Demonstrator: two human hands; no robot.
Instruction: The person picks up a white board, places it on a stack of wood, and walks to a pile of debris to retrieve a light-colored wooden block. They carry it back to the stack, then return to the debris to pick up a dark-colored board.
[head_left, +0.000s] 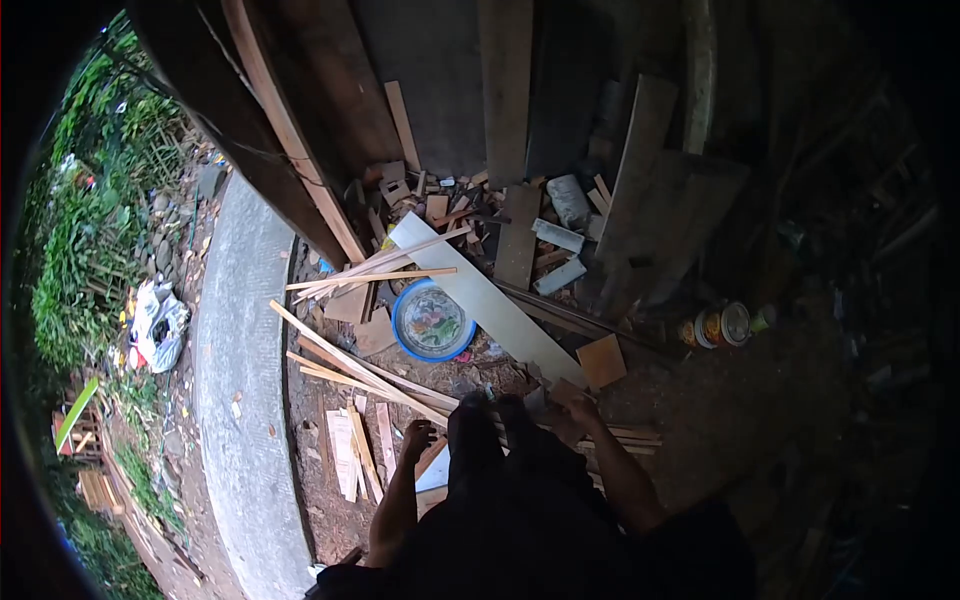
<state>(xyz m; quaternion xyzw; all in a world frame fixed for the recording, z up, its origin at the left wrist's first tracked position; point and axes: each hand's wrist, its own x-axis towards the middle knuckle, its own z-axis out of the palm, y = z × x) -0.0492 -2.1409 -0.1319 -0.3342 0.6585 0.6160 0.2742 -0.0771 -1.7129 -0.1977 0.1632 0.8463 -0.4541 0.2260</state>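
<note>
Scrap wood covers the ground in the head view. Left hand (416,436), at seven o'clock, meets the near ends of the thin slats (350,362). Right hand (575,412), at five o'clock, touches the white plank (490,300) (both grips shadowed, cannot tell). Blue bowl (396,322) lies toward twelve.

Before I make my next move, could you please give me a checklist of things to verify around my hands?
1. Grip of left hand: cannot tell; it is curled by the thin wood strips, and it is too dark.
2. Grip of right hand: cannot tell; it sits near the lower end of the white board.
3. Bowl apart from both hands: ok, beside the board.
4. Square wood piece apart from right hand: ok.
5. Ground free of scraps: not ok, offcuts lie scattered.
</note>
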